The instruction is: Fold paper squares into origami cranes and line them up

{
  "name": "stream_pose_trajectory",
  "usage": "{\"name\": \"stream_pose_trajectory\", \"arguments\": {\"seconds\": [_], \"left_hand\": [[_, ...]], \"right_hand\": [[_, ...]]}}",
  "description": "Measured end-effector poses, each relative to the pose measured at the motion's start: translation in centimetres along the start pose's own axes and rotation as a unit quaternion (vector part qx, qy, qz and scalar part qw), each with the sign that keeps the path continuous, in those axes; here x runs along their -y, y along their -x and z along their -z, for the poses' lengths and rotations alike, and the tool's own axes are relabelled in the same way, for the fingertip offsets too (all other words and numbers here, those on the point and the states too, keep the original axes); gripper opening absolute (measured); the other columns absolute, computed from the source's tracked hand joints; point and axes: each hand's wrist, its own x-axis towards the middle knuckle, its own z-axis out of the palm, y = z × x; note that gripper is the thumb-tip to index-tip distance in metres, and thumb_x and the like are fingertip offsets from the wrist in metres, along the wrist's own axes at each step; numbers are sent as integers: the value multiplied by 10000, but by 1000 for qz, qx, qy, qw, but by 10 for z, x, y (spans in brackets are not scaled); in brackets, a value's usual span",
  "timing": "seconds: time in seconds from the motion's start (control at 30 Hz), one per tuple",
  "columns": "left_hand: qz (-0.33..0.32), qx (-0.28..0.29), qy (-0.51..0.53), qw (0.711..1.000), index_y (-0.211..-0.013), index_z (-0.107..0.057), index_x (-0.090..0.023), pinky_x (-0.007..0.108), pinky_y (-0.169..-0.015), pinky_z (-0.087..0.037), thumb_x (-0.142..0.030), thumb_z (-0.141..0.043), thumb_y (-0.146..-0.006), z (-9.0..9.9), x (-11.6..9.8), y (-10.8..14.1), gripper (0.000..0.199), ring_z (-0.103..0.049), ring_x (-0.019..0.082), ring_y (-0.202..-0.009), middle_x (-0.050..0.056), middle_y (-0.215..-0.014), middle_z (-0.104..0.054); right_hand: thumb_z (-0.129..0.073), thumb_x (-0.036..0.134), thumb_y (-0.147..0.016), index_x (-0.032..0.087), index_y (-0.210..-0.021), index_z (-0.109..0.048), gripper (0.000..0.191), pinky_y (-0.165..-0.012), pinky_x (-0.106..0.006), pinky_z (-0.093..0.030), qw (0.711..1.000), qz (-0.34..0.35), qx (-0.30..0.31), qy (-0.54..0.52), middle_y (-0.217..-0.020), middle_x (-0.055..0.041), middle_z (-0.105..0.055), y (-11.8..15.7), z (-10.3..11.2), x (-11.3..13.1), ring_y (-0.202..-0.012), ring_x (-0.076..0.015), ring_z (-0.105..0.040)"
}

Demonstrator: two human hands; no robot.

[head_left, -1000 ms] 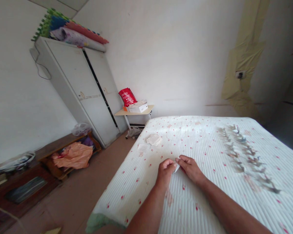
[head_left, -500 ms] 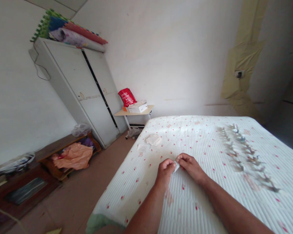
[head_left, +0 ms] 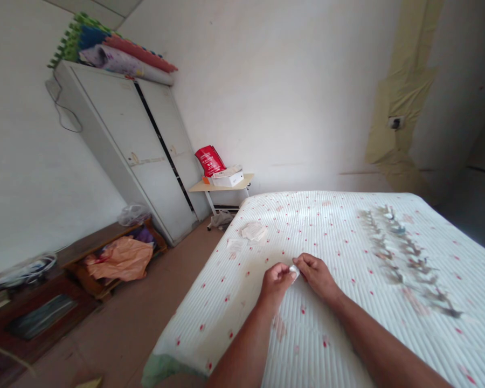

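Over the ribbed white bed cover (head_left: 303, 339), a small piece of what looks like white paper (head_left: 295, 273) is pinched between the fingers of both hands. My left hand (head_left: 275, 282) is closed on its left side, thumb on top. At its upper right edge my right hand (head_left: 316, 275) pinches with thumb and forefinger. The fingers partly cover the piece. Two slanting rows of several small dark objects (head_left: 418, 261), too blurred to name, stand on the cover to the right. Thin printed paper sheets (head_left: 254, 231) lie on the left side of the bed, beyond my left hand.
A small table (head_left: 222, 187) beyond the bed's far left corner bears a red bag (head_left: 210, 160) and a white box (head_left: 228, 177). The grey cabinet (head_left: 117, 140) stands at the left wall. An orange plastic bag (head_left: 121, 257) sits on a low wooden unit (head_left: 73, 264).
The small paper piece has turned slightly and sits a little higher between the fingers. Both hands have shifted only slightly. The rows and the sheets stay put.
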Motion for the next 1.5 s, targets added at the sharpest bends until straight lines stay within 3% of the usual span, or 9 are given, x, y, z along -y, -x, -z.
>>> {"name": "stream_pose_trajectory", "arguments": {"seconds": [0.1, 0.27, 0.4, 0.47, 0.67, 0.97, 1.13, 1.3, 1.5], "left_hand": [[-3, 19, -22, 1000, -608, -510, -147, 207, -524, -250, -377, -617, -628, 0, 0, 0, 255, -345, 76, -523, -44, -543, -429], [-9, -1, -47, 999, -552, -501, -150, 212, -535, -265, -334, -558, -664, 0, -5, 2, 223, -363, 87, -525, -34, -520, -437], [2, -10, -40, 999, -535, -498, -155, 217, -543, -276, -306, -560, -641, 0, -6, 3, 195, -380, 93, -525, -33, -506, -448], [5, -10, -48, 999, -524, -501, -154, 219, -545, -277, -290, -558, -636, 0, -5, 3, 185, -381, 93, -522, -31, -503, -456], [-6, -3, -56, 998, -535, -520, -150, 218, -532, -274, -281, -560, -639, 1, -3, 2, 172, -378, 91, -512, -28, -499, -468], [14, -15, 42, 999, -614, -541, -143, 208, -541, -269, -327, -660, -544, 3, -1, 1, 230, -367, 79, -528, -41, -542, -465], [1, 21, 38, 999, -667, -570, -136, 208, -546, -282, -322, -662, -560, 1, -4, 2, 234, -386, 82, -536, -36, -561, -481], [-4, -53, 0, 999, -587, -542, -143, 210, -537, -296, -359, -610, -631, 2, -5, 3, 230, -399, 83, -510, -29, -522, -500], [-23, -107, 41, 993, -647, -547, -148, 208, -586, -351, -298, -569, -680, 6, 4, -1, 156, -467, 93, -562, -13, -577, -555]], "right_hand": [[-472, 522, -760, 191, -535, -414, 404, -457, -223, -284, 1000, -9, -7, -9, -463, 61, -360, 0, 2, 2, -454, -83, -321], [-476, 507, -770, 182, -577, -475, 378, -454, -220, -282, 999, -22, 3, -35, -459, 59, -382, 0, 3, 1, -443, -83, -334], [-563, 458, -723, 174, -709, -544, 285, -471, -214, -302, 992, -34, 74, -92, -520, 50, -477, 0, 3, 0, -467, -85, -386], [-584, 441, -705, 171, -681, -550, 273, -478, -215, -302, 989, -37, 96, -102, -515, 45, -497, 0, 1, -2, -470, -86, -396], [-566, 431, -713, 163, -612, -562, 287, -471, -220, -273, 994, -35, 61, -81, -459, 59, -438, 0, -3, -5, -451, -80, -352], [-524, 486, -749, 175, -581, -523, 353, -486, -228, -279, 993, -41, 30, -103, -444, 55, -424, 0, 7, 4, -454, -89, -370], [-511, 495, -763, 175, -593, -531, 363, -505, -229, -306, 992, -35, 34, -114, -457, 54, -438, 1, 4, 0, -461, -91, -391], [-513, 476, -762, 170, -607, -543, 344, -484, -223, -287, 993, -40, 45, -105, -462, 51, -434, 2, 3, 0, -458, -85, -375], [-555, 465, -715, 165, -636, -576, 311, -446, -214, -235, 993, -59, 72, -74, -448, 65, -387, 1, 6, -2, -435, -74, -321]]}}
